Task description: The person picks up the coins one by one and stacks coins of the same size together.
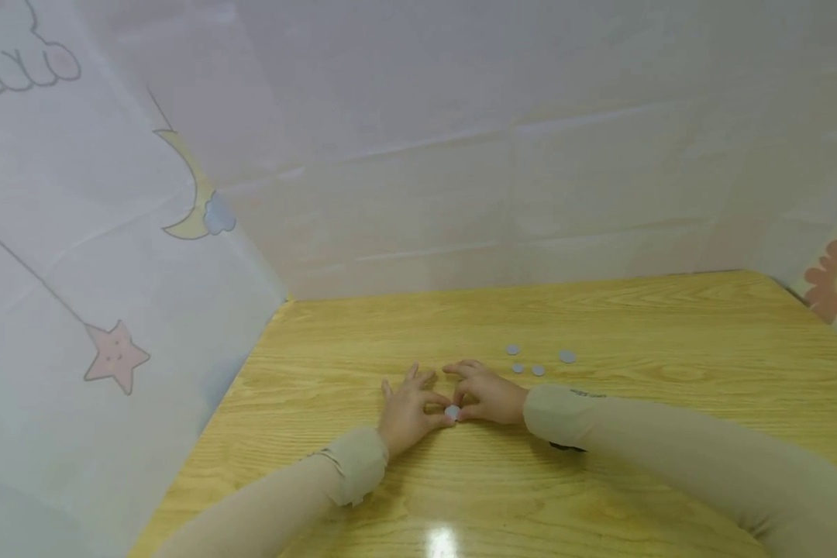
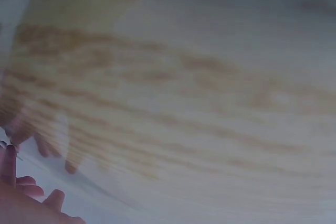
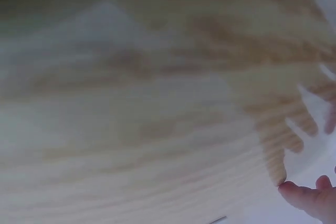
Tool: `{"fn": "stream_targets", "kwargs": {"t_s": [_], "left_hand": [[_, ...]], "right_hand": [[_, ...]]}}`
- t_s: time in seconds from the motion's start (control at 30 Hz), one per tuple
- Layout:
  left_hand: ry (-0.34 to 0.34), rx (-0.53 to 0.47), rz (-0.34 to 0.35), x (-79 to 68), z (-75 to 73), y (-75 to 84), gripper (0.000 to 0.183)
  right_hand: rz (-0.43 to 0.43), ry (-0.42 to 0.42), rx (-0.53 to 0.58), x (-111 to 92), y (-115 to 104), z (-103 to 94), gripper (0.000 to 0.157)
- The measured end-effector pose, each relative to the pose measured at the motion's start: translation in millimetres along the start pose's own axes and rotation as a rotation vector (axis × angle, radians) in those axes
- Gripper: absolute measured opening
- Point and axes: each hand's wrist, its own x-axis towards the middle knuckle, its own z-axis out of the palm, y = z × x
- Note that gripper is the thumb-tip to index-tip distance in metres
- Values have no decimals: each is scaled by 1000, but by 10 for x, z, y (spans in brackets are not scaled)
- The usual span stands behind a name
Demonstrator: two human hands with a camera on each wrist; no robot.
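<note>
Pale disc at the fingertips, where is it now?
In the head view, the pale disc is low, just right of centre, between left hand and right hand; four other discs lie farther right.

we see a small pale disc [image 1: 452, 413] held from both sides.
it is round and light grey-white, its face visible to us; the left hand [image 1: 406, 415] pinches one edge with thumb and forefinger, the right hand [image 1: 494, 397] the opposite one. we cannot tell whether it touches the wooden table [image 1: 363, 325]. four similar discs [image 1: 538, 371] lie flat and apart beyond the right hand.
</note>
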Motion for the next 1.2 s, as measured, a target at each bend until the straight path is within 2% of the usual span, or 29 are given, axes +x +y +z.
{"fn": "stream_targets", "kwargs": {"t_s": [0.33, 0.77, 1.07, 1.2], "left_hand": [[-71, -89, -80, 1, -43, -13, 33], [-81, -110, -76, 33, -45, -24, 36], [-97, -116, -82, 60, -38, -11, 33], [-108, -132, -80, 55, -44, -19, 32]], "right_hand": [[-24, 8, -29, 0, -7, 15, 9], [-48, 7, -59, -6, 8, -2, 10], [38, 30, -11, -55, 59, -82, 15], [43, 49, -3, -112, 77, -163, 16]]}}
